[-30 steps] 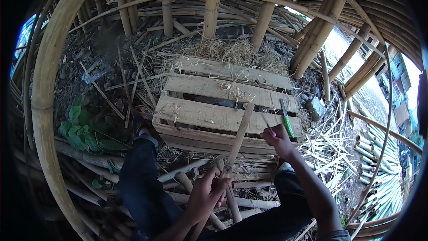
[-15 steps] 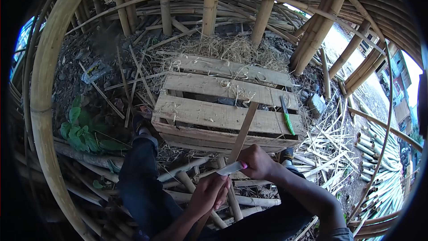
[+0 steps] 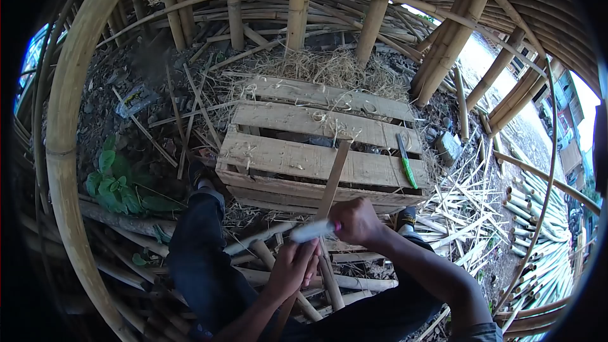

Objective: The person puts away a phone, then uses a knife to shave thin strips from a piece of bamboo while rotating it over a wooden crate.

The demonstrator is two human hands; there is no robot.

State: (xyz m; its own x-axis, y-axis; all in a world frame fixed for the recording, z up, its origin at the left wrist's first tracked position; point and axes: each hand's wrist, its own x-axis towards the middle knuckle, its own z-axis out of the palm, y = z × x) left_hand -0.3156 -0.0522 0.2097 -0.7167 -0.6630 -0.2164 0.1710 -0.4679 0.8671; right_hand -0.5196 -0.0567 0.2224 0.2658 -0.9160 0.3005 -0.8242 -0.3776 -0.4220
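My left hand is closed round the lower part of a flat bamboo strip, which slants up and away from my lap. The strip's far end lies over the wooden crate. In my right hand is a knife, its handle mostly hidden in my fist with a bit of pink showing. The blade, smeared by motion, crosses the strip just above my left thumb. On the crate's right side lies a second knife with a green handle.
Curly shavings are scattered over the crate's slats. Split offcuts and a stack of cut bamboo poles cover the ground at right. Bamboo posts stand behind the crate, and a thick pole rises at left. A leafy plant grows nearby.
My right hand and the knife have shifted slightly left and the blade now blurs. The strip's far end has swung left and a little nearer the top of the view.
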